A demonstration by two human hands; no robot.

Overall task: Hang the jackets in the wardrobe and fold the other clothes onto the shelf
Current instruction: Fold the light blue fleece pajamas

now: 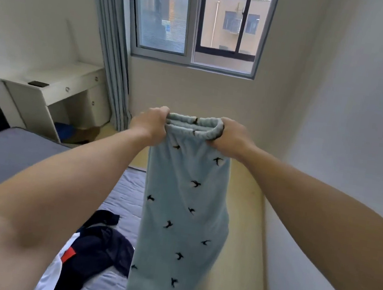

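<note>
Since the trousers (182, 217) are held up by the waistband (193, 125) only, legs hanging free, a skewed fold is judged the main risk: the 2 legs look laid one over the other, but hems are cut off at the frame bottom, so alignment can't be confirmed. If lowered as-is, fabric could be bunched or twisted on the bed (11, 156). A 2nd risk: the dark jacket (98, 237) w/ white & red patches lies crumpled on the mattress just beside the hanging legs, towards the bed's right edge, so it could be snagged or covered when the trousers are laid down, and the items mixed. Fleece is soft & the elastic band is stretched, so one end could prob. slip out if shaken hard.

Pose: both arms are stretched fwd & up, approx. level. The left hand (149, 121) is closed over the band's left end, back of hand to camera, fingers curled round the fabric. The right hand (231, 135) is clamped on the band's right end, fingers bunched tight; fingertips are hidden in the cloth. The trousers are thus held in the air above the bed's right edge, not resting on anything seen.
</note>
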